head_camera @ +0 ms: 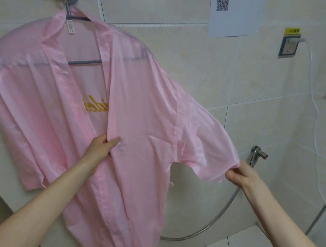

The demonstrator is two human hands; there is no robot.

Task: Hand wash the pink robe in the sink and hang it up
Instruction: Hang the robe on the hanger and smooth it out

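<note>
I am viewing the pink robe (136,98) hanging on a grey hanger (84,61), whose hook is catching on a fixture at the top edge of the frame against the tiled wall (203,77). The robe is hanging open at the front, and yellow embroidered lettering (93,105) is showing through the gap on the inside of the back panel. A white label (70,27) is hanging just below the collar.

I am seeing the left hand (103,146) gripping the edge of one front panel at about waist height, thumb on the outside and fingers tucked behind the fabric. The right hand (238,174) is pinching the hem of the sleeve on that side, fingers closed on the cloth, and is holding the sleeve out away from the wall so it is spreading diagonally.

Behind the sleeve, a chrome valve (258,154) is sitting on the wall with a metal hose (205,229) looping down below it. A sheet of paper with a QR code (231,10) is sticking to the wall above, and a white cable (312,92) is running down from a wall socket (288,47)
</note>
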